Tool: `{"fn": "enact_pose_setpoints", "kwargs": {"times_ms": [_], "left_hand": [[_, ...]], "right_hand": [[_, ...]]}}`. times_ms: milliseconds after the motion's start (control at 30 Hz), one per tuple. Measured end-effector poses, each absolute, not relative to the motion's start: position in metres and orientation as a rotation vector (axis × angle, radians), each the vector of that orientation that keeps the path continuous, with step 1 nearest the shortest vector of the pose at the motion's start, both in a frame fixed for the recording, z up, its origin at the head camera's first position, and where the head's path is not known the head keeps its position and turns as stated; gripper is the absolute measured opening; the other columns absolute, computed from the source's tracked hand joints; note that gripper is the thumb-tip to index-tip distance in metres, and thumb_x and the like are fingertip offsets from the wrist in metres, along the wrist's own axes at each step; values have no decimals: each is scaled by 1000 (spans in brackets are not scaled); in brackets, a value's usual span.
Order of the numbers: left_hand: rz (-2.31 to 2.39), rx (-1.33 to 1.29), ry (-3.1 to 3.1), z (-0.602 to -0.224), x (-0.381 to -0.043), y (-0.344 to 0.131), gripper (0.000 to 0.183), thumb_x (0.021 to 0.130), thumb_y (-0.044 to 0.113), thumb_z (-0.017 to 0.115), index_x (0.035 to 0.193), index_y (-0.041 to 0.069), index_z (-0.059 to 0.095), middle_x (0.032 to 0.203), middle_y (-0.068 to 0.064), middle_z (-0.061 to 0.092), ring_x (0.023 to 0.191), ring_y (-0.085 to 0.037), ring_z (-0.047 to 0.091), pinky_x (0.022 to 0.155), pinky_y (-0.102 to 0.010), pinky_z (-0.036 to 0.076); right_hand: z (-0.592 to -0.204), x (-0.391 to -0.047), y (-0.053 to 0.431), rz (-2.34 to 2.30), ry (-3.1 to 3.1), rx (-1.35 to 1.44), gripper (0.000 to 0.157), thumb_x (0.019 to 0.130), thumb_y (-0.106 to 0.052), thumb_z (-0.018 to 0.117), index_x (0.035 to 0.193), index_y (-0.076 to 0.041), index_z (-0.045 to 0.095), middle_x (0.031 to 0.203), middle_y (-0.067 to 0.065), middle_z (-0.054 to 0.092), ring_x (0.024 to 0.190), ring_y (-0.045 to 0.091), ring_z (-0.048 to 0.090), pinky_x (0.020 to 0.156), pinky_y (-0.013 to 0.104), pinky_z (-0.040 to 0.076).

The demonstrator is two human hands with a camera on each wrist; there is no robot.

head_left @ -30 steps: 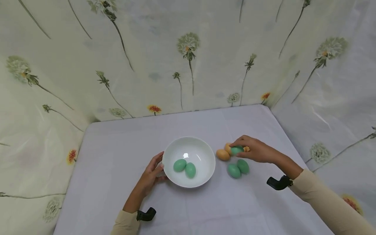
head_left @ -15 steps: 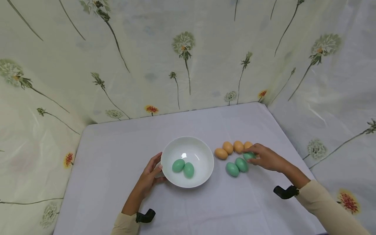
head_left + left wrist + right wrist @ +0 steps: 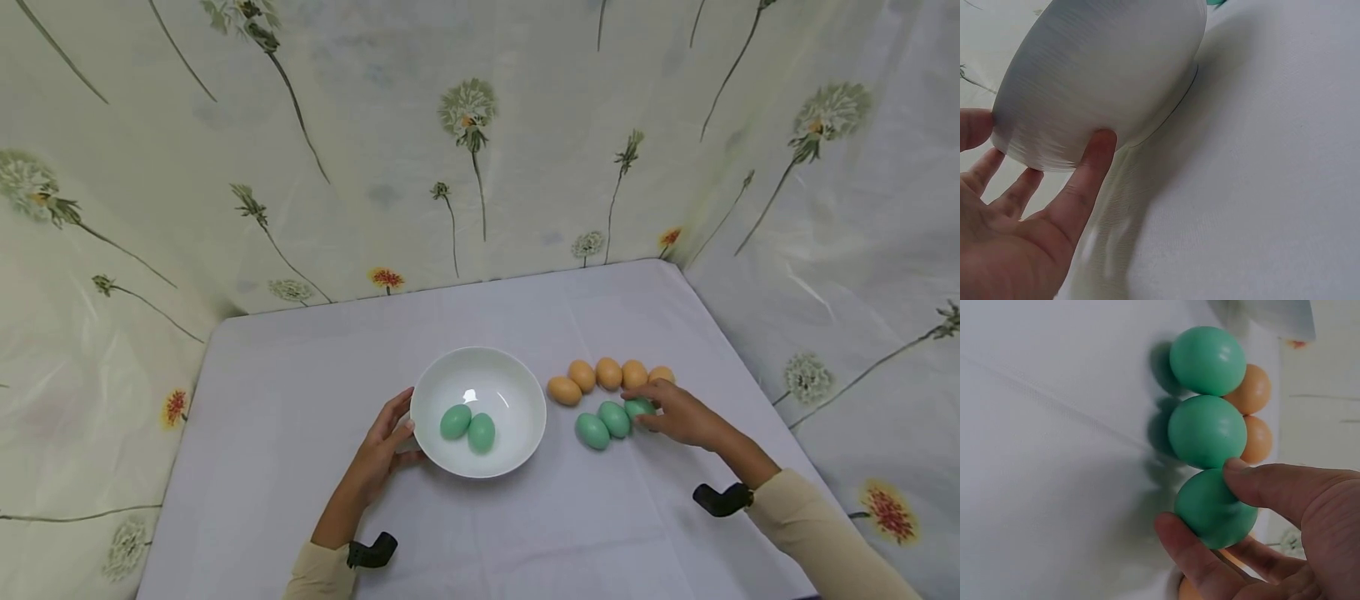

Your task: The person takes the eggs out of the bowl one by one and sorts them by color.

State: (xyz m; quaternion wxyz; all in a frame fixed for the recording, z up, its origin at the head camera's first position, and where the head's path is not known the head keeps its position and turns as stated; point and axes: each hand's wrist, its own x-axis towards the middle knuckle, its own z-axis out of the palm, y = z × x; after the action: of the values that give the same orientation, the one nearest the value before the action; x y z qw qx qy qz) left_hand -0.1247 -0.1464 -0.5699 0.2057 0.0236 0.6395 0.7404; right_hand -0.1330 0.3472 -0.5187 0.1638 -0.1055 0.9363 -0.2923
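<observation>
My left hand (image 3: 381, 450) rests its spread, fairly straight fingertips on the outer wall of a white bowl (image 3: 517, 392); the left wrist view shows the fingers (image 3: 1085, 187) touching the bowl's side (image 3: 1097, 75). Two green eggs (image 3: 455, 422) lie inside the bowl. To its right, my right hand (image 3: 686, 414) pinches another green egg (image 3: 1215, 509) between thumb and fingers, low over the cloth. That egg sits at the end of a row beside two other green eggs (image 3: 614, 419). Behind this row curves a line of several orange eggs (image 3: 609, 373), the rightmost partly hidden by the hand.
A white cloth (image 3: 315, 358) covers the table. Floral curtains (image 3: 360, 167) hang behind it and along both sides. Dark wrist-worn cameras (image 3: 372, 551) sit on both wrists.
My right hand has carried the green egg from over the orange eggs down and right, to the end of the green row. The left hand has kept its place at the bowl.
</observation>
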Motion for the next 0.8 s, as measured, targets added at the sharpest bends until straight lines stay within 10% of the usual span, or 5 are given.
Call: {"fn": "enact_pose_setpoints", "kwargs": {"times_ms": [800], "left_hand": [[2046,55,1788,-572,-126,-148,54,102,33,57,151,38,35,162,2,29,138,-34,45,93,-50,57]], "right_hand": [[-525,-128,349,-838,2654,-302,54,90,-11,73,139,0,56,123,20,57,108,32,56,82,40,54]]}}
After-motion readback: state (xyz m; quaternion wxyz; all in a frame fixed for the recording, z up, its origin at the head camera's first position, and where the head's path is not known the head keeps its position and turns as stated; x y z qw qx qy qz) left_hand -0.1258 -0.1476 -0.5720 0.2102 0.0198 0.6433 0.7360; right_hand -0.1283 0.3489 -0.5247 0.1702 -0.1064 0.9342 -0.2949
